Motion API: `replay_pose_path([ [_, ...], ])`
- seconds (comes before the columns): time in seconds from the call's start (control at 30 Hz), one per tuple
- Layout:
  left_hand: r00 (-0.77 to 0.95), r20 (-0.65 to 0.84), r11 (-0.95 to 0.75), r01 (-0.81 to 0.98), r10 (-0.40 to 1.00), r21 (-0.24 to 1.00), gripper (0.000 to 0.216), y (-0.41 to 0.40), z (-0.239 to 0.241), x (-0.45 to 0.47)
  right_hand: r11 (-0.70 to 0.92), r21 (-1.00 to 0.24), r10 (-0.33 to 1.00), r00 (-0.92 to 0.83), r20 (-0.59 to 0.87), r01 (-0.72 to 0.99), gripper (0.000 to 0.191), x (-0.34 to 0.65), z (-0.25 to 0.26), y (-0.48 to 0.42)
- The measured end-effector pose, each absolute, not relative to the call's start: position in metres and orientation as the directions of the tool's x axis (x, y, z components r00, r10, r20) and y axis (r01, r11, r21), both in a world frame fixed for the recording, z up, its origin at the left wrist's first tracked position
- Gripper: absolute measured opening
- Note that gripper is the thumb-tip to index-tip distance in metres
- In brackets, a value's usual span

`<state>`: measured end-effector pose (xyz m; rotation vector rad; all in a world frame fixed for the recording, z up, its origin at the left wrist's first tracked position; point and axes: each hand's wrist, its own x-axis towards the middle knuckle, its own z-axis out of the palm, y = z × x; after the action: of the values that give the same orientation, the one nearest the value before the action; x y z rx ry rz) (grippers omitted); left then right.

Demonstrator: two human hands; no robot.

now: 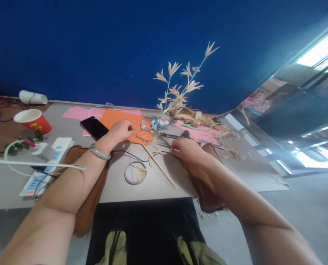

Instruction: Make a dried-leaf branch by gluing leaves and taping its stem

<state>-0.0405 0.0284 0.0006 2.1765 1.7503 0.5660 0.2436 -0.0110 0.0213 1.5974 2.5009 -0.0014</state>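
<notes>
My left hand (122, 130) rests on the orange paper sheet (117, 119), fingers curled closed; what it pinches is hidden. A pale green bangle (99, 152) sits on that wrist. My right hand (184, 149) lies on the grey table (153, 184), fingers closed near a thin stick and scissors (177, 136); what it holds is too small to name. Between the hands lie a small ring (144, 136), a long wooden stick (160, 166) and a clear tape ring (135, 173). A dried straw plant (180, 92) stands in a small glass holder (162, 122).
A black phone (94, 127) lies by my left hand. A red paper cup (34, 120), a white power strip (46, 165) with cables and a tipped white cup (32, 97) sit at left. Pink paper (75, 113) and straw scraps (224, 136) cover the back.
</notes>
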Motion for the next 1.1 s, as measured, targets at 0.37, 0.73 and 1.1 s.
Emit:
replay_pose_path([
  [0.37, 0.057, -0.13, -0.008, 0.935, 0.99, 0.354, 0.01, 0.025, -0.005, -0.036, 0.542, -0.009, 0.808, -0.524, -0.271, 0.84, 0.019, 0.211, 0.017, -0.043],
  [0.73, 0.214, 0.075, -0.137, 0.292, 0.974, 0.947, 0.028, 0.023, -0.006, -0.02, 0.405, -0.639, 0.861, -0.509, 0.024, 0.654, 0.017, 0.209, 0.008, -0.028],
  [1.1, 0.163, 0.213, -0.227, 0.071, 0.963, 0.971, 0.03, 0.01, -0.005, -0.002, 0.116, -0.985, 0.899, -0.435, 0.049, 0.129, 0.027, 0.168, -0.027, -0.012],
])
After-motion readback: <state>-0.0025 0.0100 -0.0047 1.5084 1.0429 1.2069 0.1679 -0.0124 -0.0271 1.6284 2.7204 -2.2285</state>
